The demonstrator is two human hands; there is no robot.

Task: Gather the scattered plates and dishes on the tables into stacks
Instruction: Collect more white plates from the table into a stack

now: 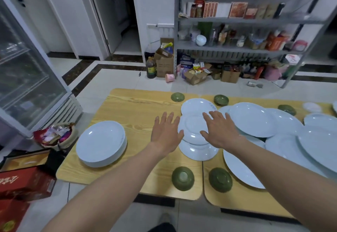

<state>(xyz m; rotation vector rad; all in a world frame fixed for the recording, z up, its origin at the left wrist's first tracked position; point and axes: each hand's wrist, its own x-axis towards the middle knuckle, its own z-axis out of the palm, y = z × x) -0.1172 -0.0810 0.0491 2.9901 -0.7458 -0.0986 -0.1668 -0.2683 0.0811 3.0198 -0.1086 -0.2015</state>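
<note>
While reaching forward palms down, hover left hand (166, 133) and right hand (219, 130), fingers straight and spread, gripping nothing. Between the thumbs and under the right fingers, an overturned plate (191, 127), blue-white, foot ring up, resting on a lower plate (198, 152) nearer the wrists. Beyond the fingertips, a far plate (197, 105), upright. Left of the left fingers, a plate stack (100, 142).

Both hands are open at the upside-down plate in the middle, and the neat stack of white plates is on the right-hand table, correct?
No: the head view shows the neat stack of white plates on the left table, left of the left hand. That hand and the right hand are indeed open at the upside-down plate.
</note>
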